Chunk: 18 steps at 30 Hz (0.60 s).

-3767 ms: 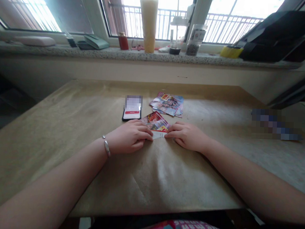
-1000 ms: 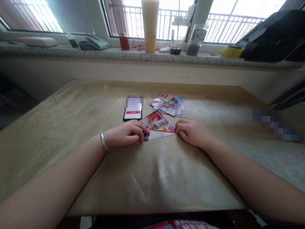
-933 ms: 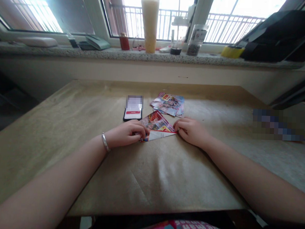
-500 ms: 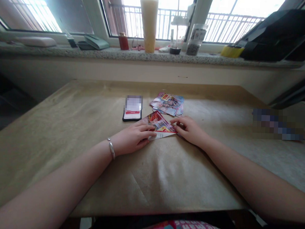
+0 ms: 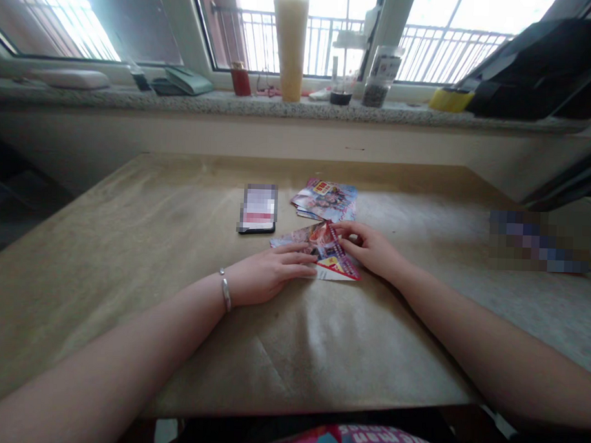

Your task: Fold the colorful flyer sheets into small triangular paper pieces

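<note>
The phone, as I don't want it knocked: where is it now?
In the head view, the phone lies left of centre on the table, just beyond the left hand and to the left of the stack of printed sheets.

Folded sheet: glossy paper. Tabletop: smooth, satiny. Bracelet: shiny metal. Sill: speckled stone.

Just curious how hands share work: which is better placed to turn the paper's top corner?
Probably the right hand: its fingers are at that corner, while the left hand lies across the paper, farther left.
</note>
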Available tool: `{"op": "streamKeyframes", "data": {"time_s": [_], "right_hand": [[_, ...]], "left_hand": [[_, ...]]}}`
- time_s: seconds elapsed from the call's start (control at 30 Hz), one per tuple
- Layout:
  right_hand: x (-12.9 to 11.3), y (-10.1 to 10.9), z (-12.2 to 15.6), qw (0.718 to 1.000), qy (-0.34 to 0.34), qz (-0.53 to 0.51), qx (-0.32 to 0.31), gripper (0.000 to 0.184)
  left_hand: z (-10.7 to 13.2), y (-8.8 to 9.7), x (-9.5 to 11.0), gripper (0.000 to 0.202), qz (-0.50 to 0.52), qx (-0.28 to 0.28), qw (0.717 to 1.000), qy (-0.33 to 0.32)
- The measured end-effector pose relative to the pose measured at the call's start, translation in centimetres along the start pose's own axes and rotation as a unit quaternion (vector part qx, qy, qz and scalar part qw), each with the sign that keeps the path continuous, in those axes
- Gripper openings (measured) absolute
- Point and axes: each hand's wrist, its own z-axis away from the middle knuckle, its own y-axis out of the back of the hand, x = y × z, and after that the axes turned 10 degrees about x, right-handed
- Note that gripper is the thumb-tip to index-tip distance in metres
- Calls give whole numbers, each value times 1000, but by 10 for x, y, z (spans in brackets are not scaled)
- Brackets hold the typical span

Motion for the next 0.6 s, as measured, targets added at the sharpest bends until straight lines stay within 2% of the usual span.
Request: {"op": "streamKeyframes", "data": {"time_s": [0.33,0.6], "right_hand": [[-1,2,-1,990,-79,-97,64,51],[-11,3,0,961,-207,-156,99,34]], "left_hand": [[3,0,-3,36,-124,56,990,32],[2,3,-2,41,-104,55,992,51]]}}
